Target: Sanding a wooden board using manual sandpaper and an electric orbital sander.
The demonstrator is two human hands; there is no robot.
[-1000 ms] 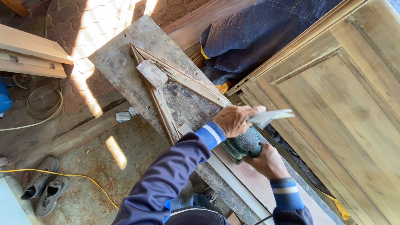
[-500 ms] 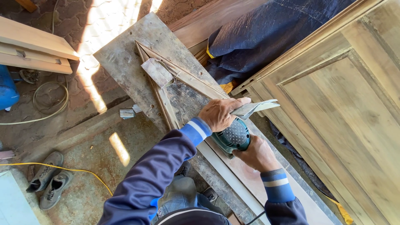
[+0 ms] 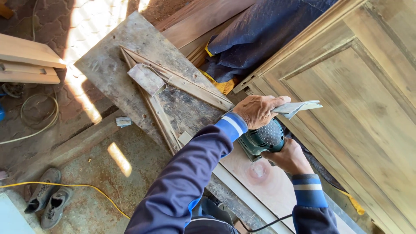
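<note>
While the left hand pinches a folded grey sheet of sandpaper over the edge of the panelled wooden door, the right hand is wrapped around the green power sander, held just below the left hand. Beneath them lies a pale board; a wooden triangle frame rests on the grey worktop nearby.

1. Matt green plastic sander, dimpled rubbery grip.
2. Grey, gritty sandpaper sheet.
3. Pale, unfinished wooden door, smooth and matt.
4. Rough, dusty grey board.
5. Soft blue cloth, creased.
</note>
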